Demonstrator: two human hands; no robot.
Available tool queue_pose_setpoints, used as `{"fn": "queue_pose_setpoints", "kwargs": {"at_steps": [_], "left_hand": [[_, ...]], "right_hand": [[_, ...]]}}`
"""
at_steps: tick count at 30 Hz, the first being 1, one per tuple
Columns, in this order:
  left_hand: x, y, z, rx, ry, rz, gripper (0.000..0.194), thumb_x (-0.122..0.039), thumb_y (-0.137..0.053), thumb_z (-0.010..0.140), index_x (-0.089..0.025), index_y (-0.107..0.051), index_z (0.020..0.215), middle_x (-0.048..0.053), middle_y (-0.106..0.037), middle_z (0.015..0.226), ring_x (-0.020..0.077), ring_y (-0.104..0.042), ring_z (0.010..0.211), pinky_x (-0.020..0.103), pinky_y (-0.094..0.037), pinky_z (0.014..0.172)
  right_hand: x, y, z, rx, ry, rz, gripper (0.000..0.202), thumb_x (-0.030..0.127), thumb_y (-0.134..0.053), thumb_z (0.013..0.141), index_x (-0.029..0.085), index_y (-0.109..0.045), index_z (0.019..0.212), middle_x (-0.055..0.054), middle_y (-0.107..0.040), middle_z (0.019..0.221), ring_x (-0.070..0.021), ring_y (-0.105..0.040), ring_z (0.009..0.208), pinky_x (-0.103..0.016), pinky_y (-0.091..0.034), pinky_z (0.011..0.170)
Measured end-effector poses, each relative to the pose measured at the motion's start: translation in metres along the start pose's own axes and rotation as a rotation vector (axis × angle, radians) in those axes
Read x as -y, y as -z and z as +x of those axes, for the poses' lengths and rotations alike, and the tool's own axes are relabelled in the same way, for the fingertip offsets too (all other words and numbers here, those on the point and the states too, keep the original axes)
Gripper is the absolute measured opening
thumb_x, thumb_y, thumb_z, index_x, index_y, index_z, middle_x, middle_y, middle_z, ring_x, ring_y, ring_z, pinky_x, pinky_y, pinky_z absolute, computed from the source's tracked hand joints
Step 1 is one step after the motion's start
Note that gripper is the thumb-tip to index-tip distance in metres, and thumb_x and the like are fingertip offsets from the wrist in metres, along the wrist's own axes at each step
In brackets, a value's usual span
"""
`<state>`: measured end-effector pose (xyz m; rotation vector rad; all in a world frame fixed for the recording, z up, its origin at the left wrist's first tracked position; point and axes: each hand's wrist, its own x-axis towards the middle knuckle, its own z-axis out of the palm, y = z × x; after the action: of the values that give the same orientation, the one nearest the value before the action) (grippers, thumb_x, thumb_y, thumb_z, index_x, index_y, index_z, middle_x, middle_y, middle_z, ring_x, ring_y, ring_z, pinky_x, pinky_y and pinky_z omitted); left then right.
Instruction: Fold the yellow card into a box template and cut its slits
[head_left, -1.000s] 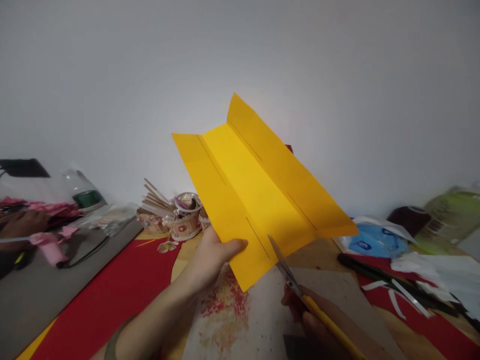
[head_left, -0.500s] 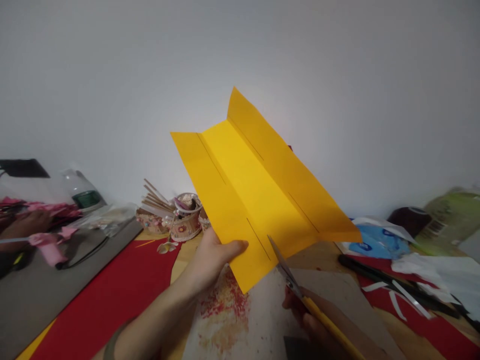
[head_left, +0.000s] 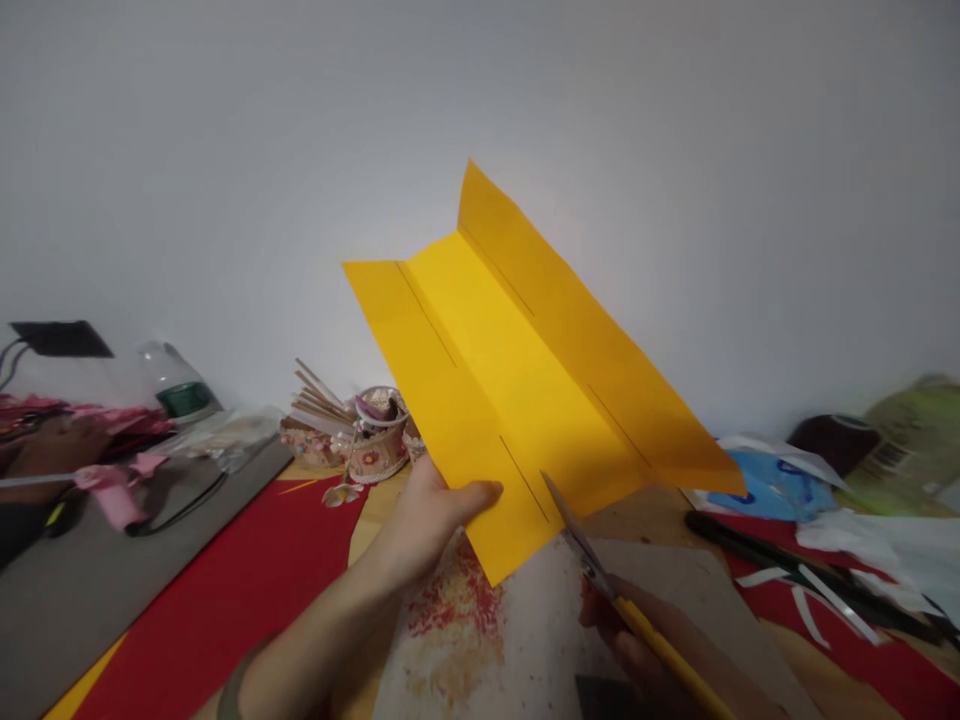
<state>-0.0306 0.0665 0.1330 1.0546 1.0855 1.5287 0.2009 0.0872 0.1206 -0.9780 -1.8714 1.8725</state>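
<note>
A large sheet of yellow paper (head_left: 517, 390), creased into three long panels and marked with several dark lines, is raised in front of me. My left hand (head_left: 435, 515) grips its lower left edge, thumb on top and fingers hidden behind. In my right hand (head_left: 637, 640) are scissors (head_left: 589, 560) with yellow handles. Their blades point up and left at the sheet's lower edge, near the end of one dark line. One blade shows over the paper's face; whether the other lies behind it is hidden.
Below lies a stained white board (head_left: 465, 660) on the wooden table. Red paper (head_left: 217, 600) is at left, near decorated pots (head_left: 375, 455), a pink glue gun (head_left: 112, 495) and another person's hand (head_left: 56, 445). White strips (head_left: 836, 600) and a blue package (head_left: 780, 490) sit at right.
The view has shifted slightly, so the surroundings appear a little further right. The paper's right flap looks spread a bit wider. Both hands keep their hold, and the scissors stay at the lower edge.
</note>
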Motion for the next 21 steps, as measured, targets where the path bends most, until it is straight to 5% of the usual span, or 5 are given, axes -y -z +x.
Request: {"fn": "queue_pose_setpoints", "kwargs": {"at_steps": [8, 21], "left_hand": [[-0.0025, -0.0004, -0.0001, -0.014, 0.005, 0.011, 0.037, -0.015, -0.068, 0.059, -0.011, -0.063, 0.095, 0.011, -0.071, 0.092, 0.024, -0.066, 0.082, 0.032, -0.052, 0.074], [-0.0032, -0.0006, 0.0001, -0.012, 0.004, 0.006, 0.037, -0.014, -0.067, 0.059, -0.011, -0.063, 0.096, 0.01, -0.071, 0.094, 0.0233, -0.066, 0.083, 0.031, -0.052, 0.074]], "right_hand": [[0.0036, -0.0077, -0.0028, -0.025, 0.05, -0.097, 0.023, 0.042, -0.054, 0.084, 0.021, -0.063, 0.087, -0.004, -0.065, 0.079, -0.0194, -0.061, 0.08, -0.03, -0.047, 0.079], [0.0051, -0.0045, -0.0032, -0.023, 0.054, -0.052, 0.041, 0.06, -0.057, 0.077, 0.02, -0.063, 0.082, -0.005, -0.062, 0.078, -0.0192, -0.058, 0.078, -0.03, -0.047, 0.078]]}}
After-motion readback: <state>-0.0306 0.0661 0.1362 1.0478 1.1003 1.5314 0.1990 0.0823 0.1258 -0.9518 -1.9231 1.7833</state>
